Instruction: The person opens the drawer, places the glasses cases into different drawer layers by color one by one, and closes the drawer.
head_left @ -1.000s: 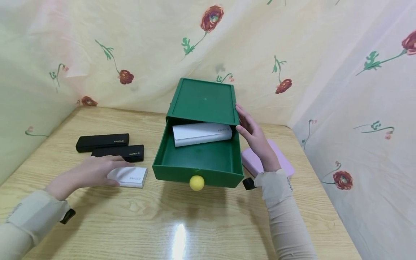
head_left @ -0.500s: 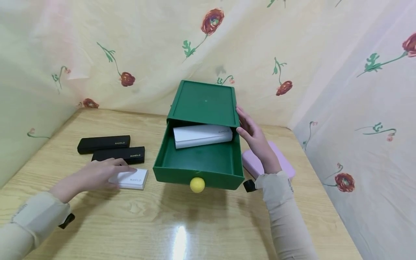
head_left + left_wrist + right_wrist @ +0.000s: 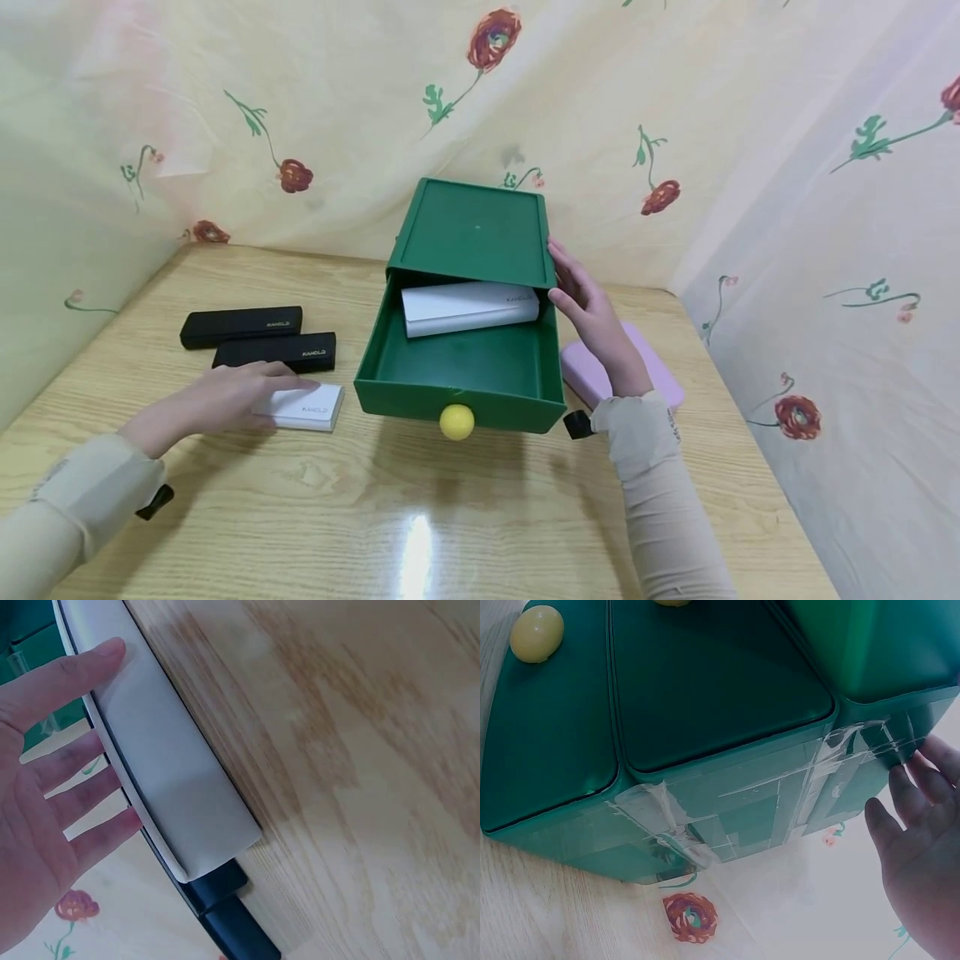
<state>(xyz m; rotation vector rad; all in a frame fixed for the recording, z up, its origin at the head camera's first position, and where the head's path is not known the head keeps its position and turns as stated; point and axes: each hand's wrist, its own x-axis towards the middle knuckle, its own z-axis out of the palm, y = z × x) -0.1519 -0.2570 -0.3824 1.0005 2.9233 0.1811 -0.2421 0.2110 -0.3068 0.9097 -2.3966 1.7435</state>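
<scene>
My left hand (image 3: 225,400) grips the left part of a white glasses case (image 3: 311,407) lying on the table. In the left wrist view the thumb lies over the case (image 3: 165,772) and the fingertips meet its other long edge. A green drawer unit (image 3: 474,233) stands in the middle, its top drawer (image 3: 459,402) pulled out by a yellow knob's side. Inside that drawer, tilted at the back, is another white glasses case (image 3: 468,310). My right hand (image 3: 592,321) rests with extended fingers against the unit's right side, thumb near its front edge.
Two black glasses cases, a rear one (image 3: 240,327) and a front one (image 3: 300,352), lie beyond my left hand. A lilac case (image 3: 645,367) is partly hidden under my right forearm. Lower drawers (image 3: 720,682) are closed, and clear tape (image 3: 757,814) covers the unit's side.
My left hand has lowered and its fingers have closed onto the white glasses case, which stays in place. My right hand keeps its position on the unit.
</scene>
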